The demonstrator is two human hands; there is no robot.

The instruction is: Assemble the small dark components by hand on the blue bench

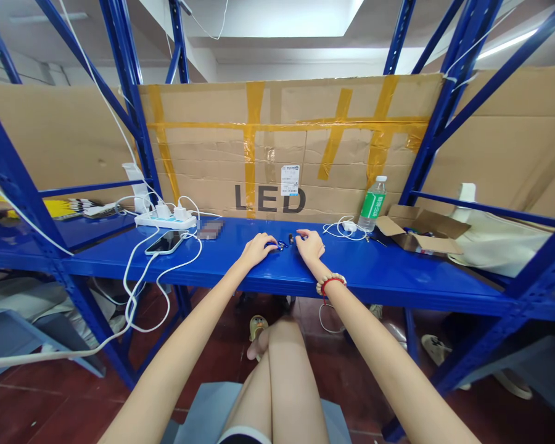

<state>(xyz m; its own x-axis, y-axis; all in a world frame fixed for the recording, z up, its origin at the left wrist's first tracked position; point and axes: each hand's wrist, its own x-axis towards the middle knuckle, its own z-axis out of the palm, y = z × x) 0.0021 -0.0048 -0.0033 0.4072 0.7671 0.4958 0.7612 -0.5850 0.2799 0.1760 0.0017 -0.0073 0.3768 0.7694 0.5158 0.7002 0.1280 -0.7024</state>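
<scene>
My left hand [258,248] rests low over the blue shelf top [231,271], fingers bent and a little apart. Just beyond its fingertips lies a small cluster of shiny blue and metallic pieces [282,245], too small to name. My right hand [311,245], with a beaded and red bracelet on its wrist, faces it from the other side. Its thumb and forefinger are curved and apart. Close to these fingertips is a small dark piece [291,238] with a lighter band; it does not look gripped.
At left are a power strip [160,221] with plugs, a phone [164,242] and looping white cables. To the right stand a charger [349,226] with a coiled cable, a green-labelled bottle [372,205] and an opened cardboard box [423,229]. A cardboard panel [203,160] closes the back.
</scene>
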